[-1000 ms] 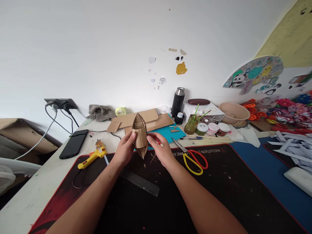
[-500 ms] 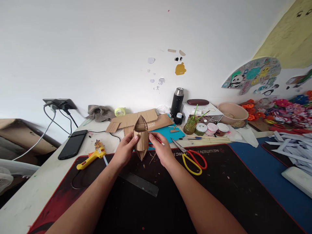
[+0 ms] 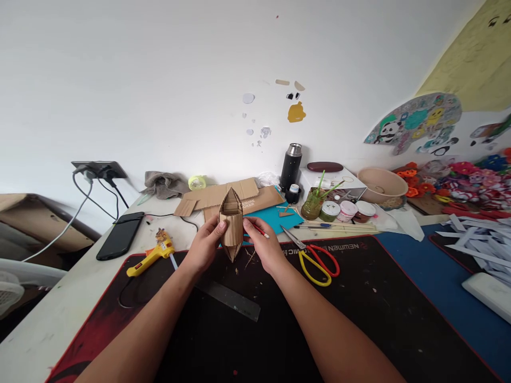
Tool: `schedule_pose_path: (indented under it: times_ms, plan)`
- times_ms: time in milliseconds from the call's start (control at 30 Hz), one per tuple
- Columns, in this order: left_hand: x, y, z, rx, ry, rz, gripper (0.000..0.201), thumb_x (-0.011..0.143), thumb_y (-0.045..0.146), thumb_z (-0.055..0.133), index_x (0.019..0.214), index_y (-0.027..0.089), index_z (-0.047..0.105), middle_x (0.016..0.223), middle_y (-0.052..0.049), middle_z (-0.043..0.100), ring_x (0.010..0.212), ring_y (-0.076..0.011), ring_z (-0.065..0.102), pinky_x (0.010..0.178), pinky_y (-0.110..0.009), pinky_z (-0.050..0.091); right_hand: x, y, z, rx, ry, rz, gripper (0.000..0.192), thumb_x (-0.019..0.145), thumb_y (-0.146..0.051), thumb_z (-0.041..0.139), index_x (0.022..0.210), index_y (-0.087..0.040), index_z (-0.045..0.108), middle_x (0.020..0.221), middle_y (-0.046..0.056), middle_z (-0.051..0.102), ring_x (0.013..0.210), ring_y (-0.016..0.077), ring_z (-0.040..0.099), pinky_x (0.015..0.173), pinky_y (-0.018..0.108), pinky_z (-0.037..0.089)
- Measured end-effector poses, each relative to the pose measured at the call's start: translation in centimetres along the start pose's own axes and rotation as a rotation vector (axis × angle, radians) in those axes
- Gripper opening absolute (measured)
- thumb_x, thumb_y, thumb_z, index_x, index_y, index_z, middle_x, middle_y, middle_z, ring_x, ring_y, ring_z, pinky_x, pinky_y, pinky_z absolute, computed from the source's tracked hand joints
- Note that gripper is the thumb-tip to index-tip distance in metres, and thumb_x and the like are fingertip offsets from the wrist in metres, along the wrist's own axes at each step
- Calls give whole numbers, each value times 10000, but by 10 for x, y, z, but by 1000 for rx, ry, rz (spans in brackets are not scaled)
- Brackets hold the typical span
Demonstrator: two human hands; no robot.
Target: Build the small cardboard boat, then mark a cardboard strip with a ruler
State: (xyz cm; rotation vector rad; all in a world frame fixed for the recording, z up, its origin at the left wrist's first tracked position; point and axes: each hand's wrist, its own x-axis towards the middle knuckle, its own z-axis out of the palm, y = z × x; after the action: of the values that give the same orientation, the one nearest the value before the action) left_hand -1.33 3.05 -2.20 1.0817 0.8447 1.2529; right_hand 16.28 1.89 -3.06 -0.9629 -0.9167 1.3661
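A small boat-shaped cardboard piece (image 3: 231, 230), pointed at both ends with a corrugated band across its middle, is held up above the dark mat. My left hand (image 3: 205, 242) grips its left side, thumb on the band. My right hand (image 3: 263, 242) is closed around a red pencil (image 3: 260, 230), its fingertips against the cardboard's right side. Behind lie flat cardboard sheets (image 3: 255, 204) and a blue sheet (image 3: 289, 218). Scissors (image 3: 315, 260) with red and yellow handles rest right of my right hand. A ruler (image 3: 233, 302) lies below the cardboard piece.
A yellow glue gun (image 3: 151, 258) and black phone (image 3: 120, 235) are at left. Along the back stand a black flask (image 3: 291, 167), a glass jar (image 3: 312, 206) with green stems, several paint pots (image 3: 330, 211) and a bowl (image 3: 381, 183). White paper strips (image 3: 483, 247) lie at right.
The view has shifted very slightly. Both hands keep the same hold on the cardboard piece and the pencil.
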Motion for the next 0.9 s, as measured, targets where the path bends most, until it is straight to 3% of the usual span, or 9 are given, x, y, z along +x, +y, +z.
schedule_pose_path:
  times_ms: [900]
  plan:
    - [0, -1, 2, -27, -20, -5, 615, 798, 617, 1001, 1211, 192, 834, 1295, -165, 844, 1282, -411, 748, 1006, -457, 619, 1, 12, 0, -27, -13, -46, 527, 862, -734, 859, 1057, -249, 788, 1154, 86, 849, 1154, 313, 778, 993, 438, 634]
